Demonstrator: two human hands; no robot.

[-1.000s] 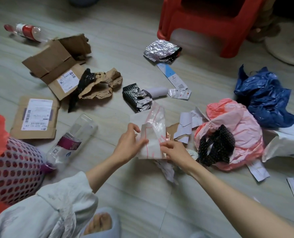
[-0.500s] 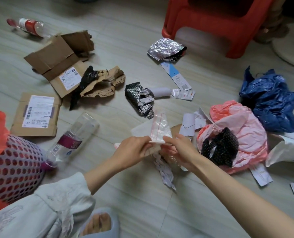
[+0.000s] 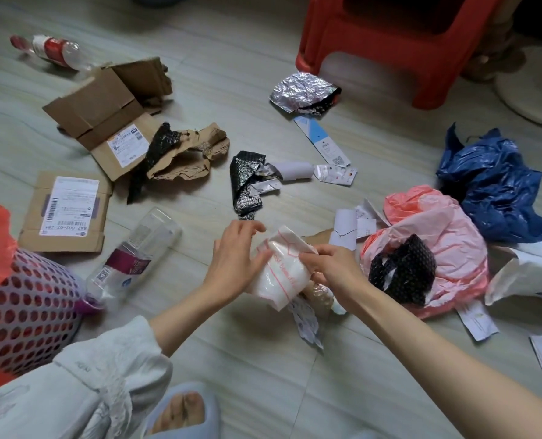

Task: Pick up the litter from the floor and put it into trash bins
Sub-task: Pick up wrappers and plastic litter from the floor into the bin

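Pink mesh bin [image 3: 32,305] sits far left of the plastic bag [image 3: 282,275]; nearer, a cardboard box [image 3: 65,213] label reads "G02-02". Left hand [image 3: 231,264] rests against the bag, grip released; the right hand [image 3: 329,269] pinches its top in a firm grip. Red print on it is unreadable.

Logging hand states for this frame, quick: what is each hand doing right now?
Left hand: open, fingers fairly straight, touching the clear plastic bag.
Right hand: closed, pinching the same bag's top edge.

Red stool [image 3: 374,36], blue slipper [image 3: 212,414], pale floor [image 3: 263,375]
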